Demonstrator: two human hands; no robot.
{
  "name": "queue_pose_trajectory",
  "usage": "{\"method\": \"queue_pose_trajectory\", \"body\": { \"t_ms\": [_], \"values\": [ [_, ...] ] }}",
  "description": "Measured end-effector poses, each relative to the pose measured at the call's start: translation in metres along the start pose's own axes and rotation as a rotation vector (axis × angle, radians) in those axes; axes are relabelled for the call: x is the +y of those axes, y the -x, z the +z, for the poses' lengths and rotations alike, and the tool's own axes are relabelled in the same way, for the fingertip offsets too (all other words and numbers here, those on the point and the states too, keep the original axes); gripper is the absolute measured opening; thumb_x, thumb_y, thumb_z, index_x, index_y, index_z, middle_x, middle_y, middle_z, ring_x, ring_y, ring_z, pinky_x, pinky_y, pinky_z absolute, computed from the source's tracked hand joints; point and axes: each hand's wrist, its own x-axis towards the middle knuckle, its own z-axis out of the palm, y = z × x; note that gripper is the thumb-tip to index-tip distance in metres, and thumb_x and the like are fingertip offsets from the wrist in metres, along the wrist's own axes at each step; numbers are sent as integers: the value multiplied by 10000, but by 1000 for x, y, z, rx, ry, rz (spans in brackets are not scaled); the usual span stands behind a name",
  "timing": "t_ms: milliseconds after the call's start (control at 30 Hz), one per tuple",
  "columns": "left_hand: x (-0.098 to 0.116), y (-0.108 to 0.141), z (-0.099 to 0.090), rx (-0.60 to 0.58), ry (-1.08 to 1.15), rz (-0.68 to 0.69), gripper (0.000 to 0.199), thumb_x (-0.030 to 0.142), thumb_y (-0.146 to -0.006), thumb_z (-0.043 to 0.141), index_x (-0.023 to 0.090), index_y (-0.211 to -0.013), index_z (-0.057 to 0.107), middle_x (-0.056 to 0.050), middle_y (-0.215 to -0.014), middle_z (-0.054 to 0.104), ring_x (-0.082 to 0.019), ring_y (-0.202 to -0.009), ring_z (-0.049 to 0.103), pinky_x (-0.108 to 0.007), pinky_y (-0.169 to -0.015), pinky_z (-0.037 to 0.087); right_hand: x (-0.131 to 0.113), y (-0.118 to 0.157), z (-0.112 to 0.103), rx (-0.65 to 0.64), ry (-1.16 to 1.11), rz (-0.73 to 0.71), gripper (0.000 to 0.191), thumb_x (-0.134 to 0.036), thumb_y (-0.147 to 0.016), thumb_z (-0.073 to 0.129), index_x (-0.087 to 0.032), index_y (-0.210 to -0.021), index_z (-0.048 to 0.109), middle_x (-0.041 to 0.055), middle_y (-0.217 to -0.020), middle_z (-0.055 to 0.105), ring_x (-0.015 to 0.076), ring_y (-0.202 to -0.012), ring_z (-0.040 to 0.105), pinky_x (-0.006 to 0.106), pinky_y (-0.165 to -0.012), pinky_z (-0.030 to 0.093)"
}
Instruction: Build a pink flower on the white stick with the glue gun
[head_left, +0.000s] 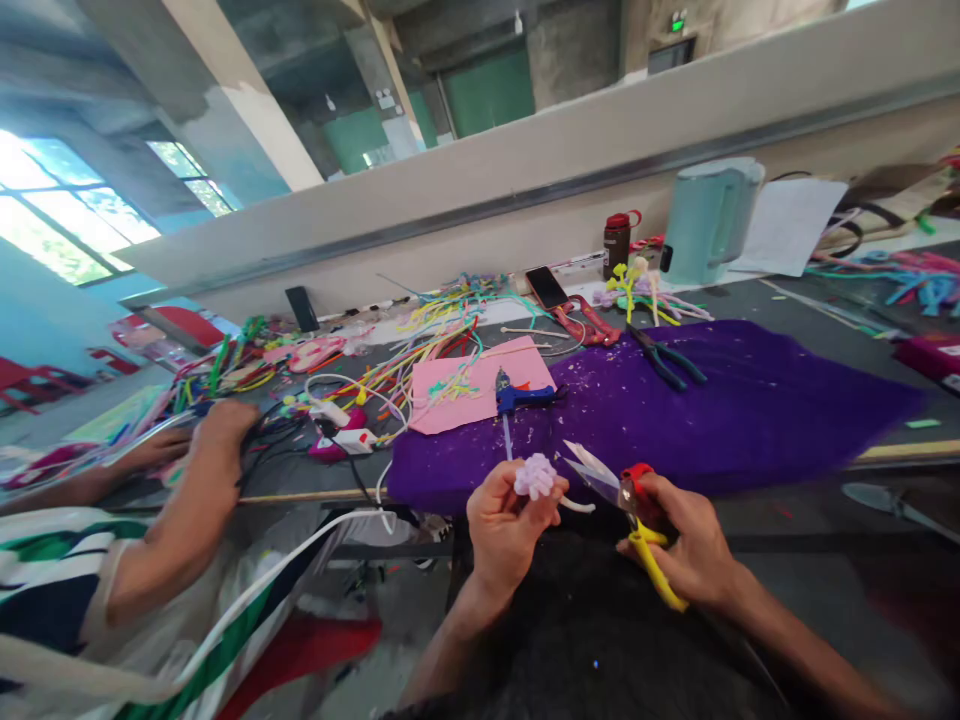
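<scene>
Pinched between the fingers of my left hand [504, 525] is a small pale lilac flower [535, 477] that looks made of fuzzy pipe cleaner. A short white stem [578, 507] sticks out to the right below it. My right hand [686, 535] grips scissors [646, 560] with one red and one yellow handle. Their blades [592, 470] stand apart and point up and left, near the flower but not touching it. Both hands are above the near edge of a purple cloth [720, 420]. Beyond them lies a blue glue gun [523, 397] with its glue stick.
A pink sheet [442, 410] lies under the glue gun. Pliers [667, 358] rest on the cloth. Behind are a phone [547, 288], a dark bottle [616, 247] and a teal pitcher [709, 220]. Pipe cleaners and cables spread leftward, where a co-worker's arms [202, 500] reach over the table.
</scene>
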Motion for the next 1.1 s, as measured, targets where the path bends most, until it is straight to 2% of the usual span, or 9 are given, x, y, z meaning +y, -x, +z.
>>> {"method": "queue_pose_trajectory", "body": {
  "t_ms": [200, 433, 567, 767, 1100],
  "values": [
    [-5, 2, -8, 45, 15, 16, 136, 223, -674, 663, 147, -691, 551, 36, -529, 542, -53, -407, 479, -156, -400, 400, -6, -4, 7, -26, 7, -54, 336, -325, -592, 682, -175, -797, 462, -41, -585, 447, 92, -490, 390, 208, -473, 319],
    [-10, 2, -15, 46, -9, 86, 119, 190, -676, 646, 154, -668, 533, 32, -607, 533, -48, -453, 469, -164, -447, 429, -10, -9, 12, 22, 32, -152, 372, -269, -591, 668, -164, -882, 462, -19, -633, 489, 106, -525, 439, 223, -512, 348],
    [-11, 0, -18, 39, -60, 91, 114, 181, -660, 654, 156, -691, 547, 27, -633, 531, -57, -485, 468, -172, -471, 431, -9, -9, 12, 11, 45, -141, 387, -266, -589, 668, -158, -902, 468, -17, -635, 482, 108, -528, 436, 223, -511, 350],
    [-19, -2, -23, 7, -111, 40, 91, 189, -682, 635, 155, -694, 551, 32, -579, 492, -68, -498, 457, -177, -476, 401, -4, -9, 18, -10, 81, -121, 312, -277, -603, 654, -164, -824, 466, -20, -617, 472, 106, -520, 429, 221, -507, 331],
    [-17, -3, -23, 2, -67, -24, 122, 229, -704, 621, 157, -702, 523, 39, -542, 496, -67, -457, 465, -177, -448, 386, 1, -10, 20, -41, 109, -99, 290, -267, -604, 644, -169, -815, 471, -18, -620, 476, 112, -530, 439, 227, -513, 332]
  ]
}}
